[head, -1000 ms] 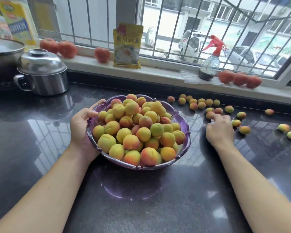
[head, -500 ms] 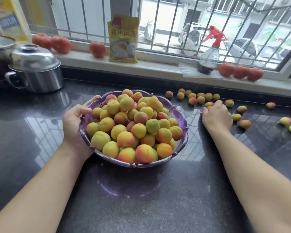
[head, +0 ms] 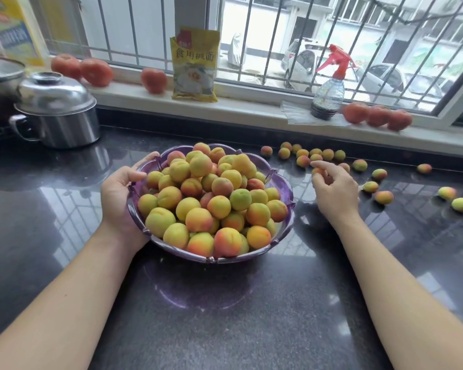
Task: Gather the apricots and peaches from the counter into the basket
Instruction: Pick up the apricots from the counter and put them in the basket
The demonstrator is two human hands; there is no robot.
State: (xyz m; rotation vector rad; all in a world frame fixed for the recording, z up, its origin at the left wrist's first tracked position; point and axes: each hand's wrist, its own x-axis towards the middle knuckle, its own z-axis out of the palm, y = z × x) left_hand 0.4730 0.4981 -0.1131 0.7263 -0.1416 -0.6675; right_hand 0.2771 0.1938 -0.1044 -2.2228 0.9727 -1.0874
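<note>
Apricots and peaches heaped high in the purple basket (head: 281, 237), right at the near middle of the dark counter (head: 225, 316), and that pile is already domed well above the rim. Left hand (head: 118, 193) cups the basket's left wall, thumb hooked over the rim, fingers curled round the outside, steadying it. Right hand (head: 334, 190) hangs just right of the basket, above the counter, fingers curled in with a small reddish apricot (head: 318, 171) pinched at the fingertips; whether more fruit sits in the palm I can't tell. Best play here, I'd say: carry it across low and set it into a dip between fruits, not on the crown, or it rolls straight off. Keep that left hand braced.

Beyond the fingers, a loose cluster of apricots (head: 316, 154) lies near the back edge, just past the hand. More scattered fruit (head: 384, 197) trails off to the right, well apart. Plenty left to collect. Further back, the sill holds tomatoes (head: 377, 118), a spray bottle (head: 329, 94) and a yellow packet (head: 194, 65); a steel pot (head: 59, 110) sits far left.
</note>
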